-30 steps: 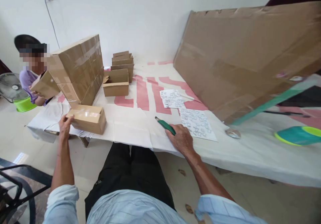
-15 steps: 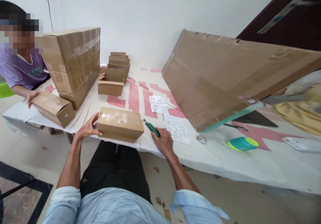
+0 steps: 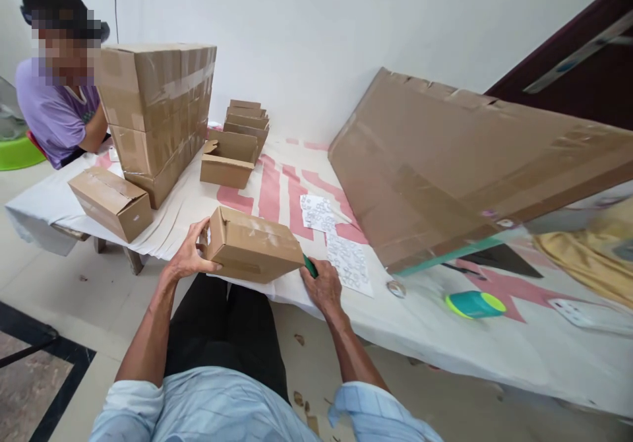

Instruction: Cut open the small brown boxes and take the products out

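A taped cardboard box (image 3: 254, 244) sits at the table's front edge, slightly tilted, with clear tape along its top. My left hand (image 3: 192, 251) is closed on its left end, thumb at the front and fingers behind. My right hand (image 3: 324, 287) wraps around a green utility knife (image 3: 310, 267) at the box's right end. The box hides the front of the knife, so I cannot tell whether its blade is out. Right of that hand lie printed sheets (image 3: 349, 264) with small ring-like marks.
Stacked taped boxes (image 3: 163, 119) stand at left, with another closed box (image 3: 111, 201) before them. Open boxes (image 3: 227, 158) sit further back. A large cardboard sheet (image 3: 445, 165) leans at right, near a tape roll (image 3: 395, 288) and a teal cup-like object (image 3: 475, 303). A person (image 3: 59, 99) sits at far left.
The box has turned and tipped, its right end now against the knife. My left hand has tightened around its left end. The other person's hand has left the box at left.
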Tool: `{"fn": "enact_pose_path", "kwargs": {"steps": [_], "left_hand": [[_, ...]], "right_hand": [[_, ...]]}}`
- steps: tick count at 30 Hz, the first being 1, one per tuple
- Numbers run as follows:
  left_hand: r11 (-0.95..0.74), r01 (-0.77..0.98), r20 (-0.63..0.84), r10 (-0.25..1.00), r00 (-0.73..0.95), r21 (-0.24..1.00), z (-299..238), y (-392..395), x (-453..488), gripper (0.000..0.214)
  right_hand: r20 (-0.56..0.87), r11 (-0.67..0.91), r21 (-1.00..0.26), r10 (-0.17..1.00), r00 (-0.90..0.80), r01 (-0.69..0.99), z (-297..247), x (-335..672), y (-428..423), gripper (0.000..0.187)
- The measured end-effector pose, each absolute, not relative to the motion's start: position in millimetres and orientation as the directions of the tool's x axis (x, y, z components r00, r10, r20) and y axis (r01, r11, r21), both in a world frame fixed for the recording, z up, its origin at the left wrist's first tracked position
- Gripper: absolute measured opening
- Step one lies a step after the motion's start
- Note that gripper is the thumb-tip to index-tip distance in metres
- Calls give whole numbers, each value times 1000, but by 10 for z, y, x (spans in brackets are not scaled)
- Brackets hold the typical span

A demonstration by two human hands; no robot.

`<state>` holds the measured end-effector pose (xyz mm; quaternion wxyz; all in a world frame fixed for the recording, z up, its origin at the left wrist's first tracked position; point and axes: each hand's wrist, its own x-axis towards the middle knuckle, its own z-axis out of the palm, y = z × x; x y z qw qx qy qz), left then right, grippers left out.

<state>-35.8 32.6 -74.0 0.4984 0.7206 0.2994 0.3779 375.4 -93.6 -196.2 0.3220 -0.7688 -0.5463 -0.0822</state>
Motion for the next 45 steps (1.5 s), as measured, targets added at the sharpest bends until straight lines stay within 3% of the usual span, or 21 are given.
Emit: {"fn": "enact_pose_path", "kwargs": {"steps": [9, 19, 25, 29, 34, 39, 42, 45], "left_hand": [[-434, 84, 335, 791, 512, 897, -714, 229, -303, 126], [-546, 170, 441, 793, 419, 820, -539, 193, -448, 111], [-599, 239, 489, 780, 391, 764, -407, 133, -530, 110], [-614, 269, 505, 776, 379, 742, -330, 50, -420, 113], [-611, 332, 511, 788, 344, 719, -272, -49, -277, 112], [-608, 375, 532, 794, 294, 700, -245, -126, -165, 110], [-603, 402, 534, 798, 280, 689, -230, -176, -97, 110], [-603, 415, 529, 797, 291, 681, -214, -215, -56, 109]], "right_hand": [[478, -178, -424, 789, 386, 888, -1962, 3776, -940, 38], [494, -41, -491, 810, 317, 870, -1798, 3504, -707, 44], [655, 113, -484, 705, 273, 868, -1227, 3211, -449, 42], [791, 300, -397, 592, 158, 867, -359, 2792, -420, 28], [829, 522, -148, 529, -182, 840, 552, 2094, -583, 20], [664, 576, 72, 581, -470, 814, 806, 1714, -582, 20], [528, 560, 171, 642, -556, 810, 805, 1672, -477, 20], [453, 550, 188, 686, -569, 814, 784, 1715, -375, 19]]}}
